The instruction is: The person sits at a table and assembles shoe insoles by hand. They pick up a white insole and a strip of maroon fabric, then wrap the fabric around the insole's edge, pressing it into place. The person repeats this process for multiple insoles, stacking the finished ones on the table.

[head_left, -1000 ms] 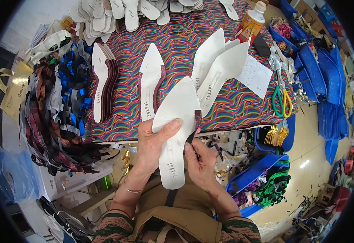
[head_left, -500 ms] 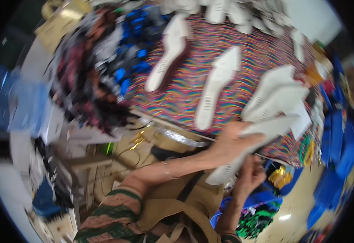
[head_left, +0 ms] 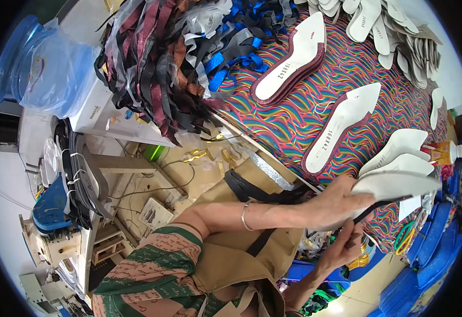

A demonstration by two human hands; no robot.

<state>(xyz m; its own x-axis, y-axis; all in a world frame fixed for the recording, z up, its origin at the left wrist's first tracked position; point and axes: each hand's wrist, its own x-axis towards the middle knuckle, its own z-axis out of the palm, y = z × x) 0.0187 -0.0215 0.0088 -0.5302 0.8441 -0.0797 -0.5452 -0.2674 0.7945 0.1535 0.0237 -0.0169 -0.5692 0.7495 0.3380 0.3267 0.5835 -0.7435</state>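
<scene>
My left hand (head_left: 334, 205) is closed on a white shoe insole (head_left: 394, 184), which it holds tilted above the table's near right edge. A thin black strip (head_left: 371, 210) runs along the insole's lower edge. Just below, my right hand (head_left: 341, 247) has its fingers pinched at the strip's lower end. Beyond them, more white insoles (head_left: 397, 150) overlap on the table. One insole with a dark red glitter border (head_left: 342, 129) lies flat in the middle. Farther left rests a small stack of similar red-edged insoles (head_left: 291, 66).
The table's cover (head_left: 273, 121) has colourful waves. Maroon, black and brown strips (head_left: 157, 68) heap at its left, blue ones (head_left: 241, 47) beside them. A pile of white insoles (head_left: 379, 26) lies at the back right. Blue bins (head_left: 426, 248) stand right; a sewing machine (head_left: 54, 240) sits far left.
The view has swung, so the table's contents sit farther right and the picture is sharper. The insole in my left hand is now tilted differently, with a black strip showing beneath it.
</scene>
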